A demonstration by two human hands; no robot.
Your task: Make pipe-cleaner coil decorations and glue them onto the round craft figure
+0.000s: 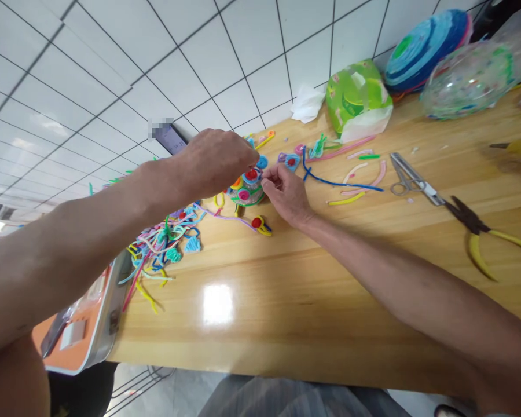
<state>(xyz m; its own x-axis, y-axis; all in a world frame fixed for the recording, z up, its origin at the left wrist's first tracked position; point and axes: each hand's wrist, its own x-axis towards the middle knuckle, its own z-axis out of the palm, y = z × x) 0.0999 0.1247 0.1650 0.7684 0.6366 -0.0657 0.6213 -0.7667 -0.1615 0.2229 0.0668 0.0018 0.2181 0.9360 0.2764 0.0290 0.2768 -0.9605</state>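
Observation:
A small rounded craft piece stands on the table between my hands, covered in coiled pipe-cleaner discs in red, blue, orange and pink, with a green edge low down. My left hand reaches over its top from the left, fingers curled down and partly hidden behind the wrist. From the right, my right hand pinches at the piece's side, thumb and forefinger close together. Whatever the fingertips hold is too small to make out. A yellow pipe-cleaner shape with a red coil lies just in front.
Tangled pipe cleaners lie left, beside an orange-topped case. Scissors and yellow-handled pliers are at the right. A green tissue pack and a blue coiled disc stand along the tiled wall; a phone leans there.

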